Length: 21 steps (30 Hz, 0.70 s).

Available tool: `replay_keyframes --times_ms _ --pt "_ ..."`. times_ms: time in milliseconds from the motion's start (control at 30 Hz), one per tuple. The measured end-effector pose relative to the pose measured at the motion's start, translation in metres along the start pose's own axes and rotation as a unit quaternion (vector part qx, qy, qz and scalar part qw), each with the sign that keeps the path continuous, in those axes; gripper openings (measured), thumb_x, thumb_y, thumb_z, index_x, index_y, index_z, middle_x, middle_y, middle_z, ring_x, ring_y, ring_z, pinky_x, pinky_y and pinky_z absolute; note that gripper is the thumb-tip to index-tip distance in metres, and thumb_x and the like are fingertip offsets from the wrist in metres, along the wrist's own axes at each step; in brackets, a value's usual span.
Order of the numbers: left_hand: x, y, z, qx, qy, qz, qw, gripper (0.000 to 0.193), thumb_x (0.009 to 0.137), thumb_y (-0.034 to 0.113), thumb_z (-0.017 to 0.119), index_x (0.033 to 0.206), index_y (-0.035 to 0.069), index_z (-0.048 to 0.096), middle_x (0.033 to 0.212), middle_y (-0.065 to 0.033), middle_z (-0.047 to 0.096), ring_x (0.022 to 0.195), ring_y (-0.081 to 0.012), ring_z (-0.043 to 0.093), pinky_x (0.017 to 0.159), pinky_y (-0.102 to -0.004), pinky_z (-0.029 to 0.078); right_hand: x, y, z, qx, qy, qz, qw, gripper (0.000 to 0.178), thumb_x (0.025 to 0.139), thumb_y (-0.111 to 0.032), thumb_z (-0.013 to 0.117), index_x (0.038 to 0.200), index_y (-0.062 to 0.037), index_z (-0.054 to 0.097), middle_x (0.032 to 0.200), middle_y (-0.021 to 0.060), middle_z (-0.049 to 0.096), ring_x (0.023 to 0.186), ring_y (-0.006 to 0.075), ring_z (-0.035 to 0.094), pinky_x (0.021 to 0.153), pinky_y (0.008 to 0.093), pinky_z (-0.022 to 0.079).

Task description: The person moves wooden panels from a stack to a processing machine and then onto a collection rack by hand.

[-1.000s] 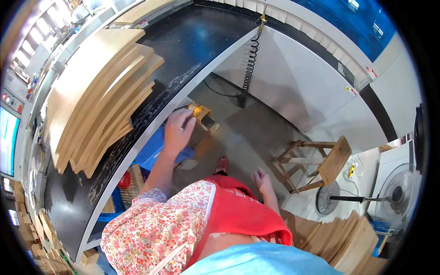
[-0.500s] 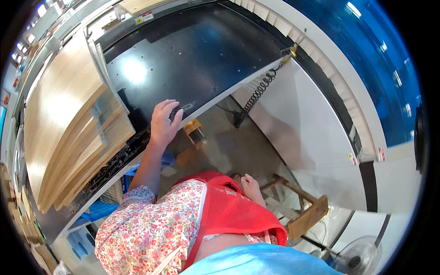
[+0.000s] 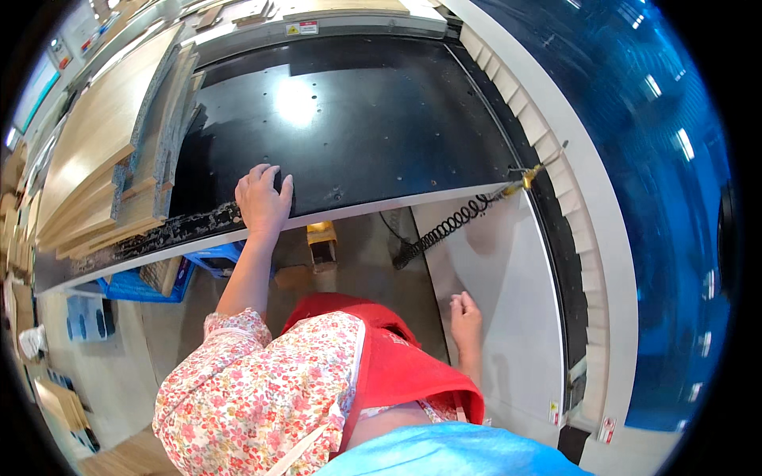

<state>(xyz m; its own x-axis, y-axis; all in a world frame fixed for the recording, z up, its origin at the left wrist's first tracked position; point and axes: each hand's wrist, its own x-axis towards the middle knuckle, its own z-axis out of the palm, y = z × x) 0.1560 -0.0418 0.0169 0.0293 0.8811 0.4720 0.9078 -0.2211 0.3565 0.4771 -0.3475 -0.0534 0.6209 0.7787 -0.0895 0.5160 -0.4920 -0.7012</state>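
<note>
My left hand [image 3: 264, 202] lies on the near edge of a black worktop [image 3: 357, 119], fingers spread and palm down, holding nothing. To its left, on the same worktop, is a stack of wood-grain boards [image 3: 111, 151] with raw chipboard edges; the hand is apart from them. My right hand [image 3: 466, 321] hangs lower on the right, in front of a white side panel [image 3: 508, 278]. Its fingers are bent and close together, with nothing visible in them. A black coiled air hose [image 3: 452, 230] with a brass-coloured nozzle [image 3: 528, 178] hangs at the worktop's right corner.
A ribbed pale guard [image 3: 548, 131] and a large blue cover [image 3: 659, 119] curve along the right. Below the worktop are a blue crate [image 3: 151, 285] and a yellow-topped object [image 3: 321, 238] on the floor. More boards [image 3: 59, 404] sit at lower left.
The view has turned, so the worktop now runs more level. My right hand has moved out from beside the red apron, rightward to the white panel. My left hand stays on the worktop edge.
</note>
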Motion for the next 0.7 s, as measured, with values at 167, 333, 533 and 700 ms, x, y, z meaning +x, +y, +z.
replay_keyframes --times_ms 167,333,533,700 --pt "-0.002 0.008 -0.002 0.026 0.029 -0.005 0.999 0.030 0.079 0.030 0.064 0.100 0.008 0.066 0.112 -0.0053 0.059 0.107 -0.0259 0.051 0.095 -0.0398 0.037 0.074 -0.043 -0.023 0.040 0.054 -0.169 0.983 0.020 0.091 -0.008 0.052 0.103 0.0036 0.061 0.091 0.0109 0.064 0.084 0.0192 0.061 0.076 0.0310 0.048" --pt "-0.001 0.012 -0.003 0.029 0.049 0.007 0.998 0.029 0.078 0.027 0.065 0.099 0.007 0.066 0.110 -0.0061 0.059 0.105 -0.0265 0.052 0.093 -0.0402 0.039 0.130 -0.117 -0.019 0.046 0.055 -0.309 0.948 0.023 0.088 -0.005 0.053 0.109 0.0025 0.059 0.109 0.0162 0.061 0.099 0.0308 0.060 0.085 0.0380 0.047" --pt "-0.003 0.009 -0.002 0.017 0.050 0.006 0.999 0.029 0.076 0.026 0.065 0.098 0.006 0.066 0.111 -0.0067 0.059 0.106 -0.0268 0.052 0.094 -0.0411 0.039 0.182 -0.176 0.021 -0.011 0.064 -0.467 0.882 0.023 0.083 -0.004 0.058 0.104 0.0041 0.060 0.113 0.0159 0.060 0.105 0.0320 0.057 0.091 0.0396 0.044" --pt "-0.001 0.012 0.000 0.016 0.062 0.001 0.998 0.030 0.076 0.027 0.065 0.098 0.006 0.066 0.110 -0.0080 0.059 0.106 -0.0273 0.052 0.094 -0.0417 0.039 0.246 -0.221 0.049 -0.064 0.033 -0.543 0.836 0.026 0.082 -0.011 0.062 0.104 0.0031 0.060 0.118 0.0155 0.058 0.110 0.0326 0.054 0.093 0.0416 0.042"
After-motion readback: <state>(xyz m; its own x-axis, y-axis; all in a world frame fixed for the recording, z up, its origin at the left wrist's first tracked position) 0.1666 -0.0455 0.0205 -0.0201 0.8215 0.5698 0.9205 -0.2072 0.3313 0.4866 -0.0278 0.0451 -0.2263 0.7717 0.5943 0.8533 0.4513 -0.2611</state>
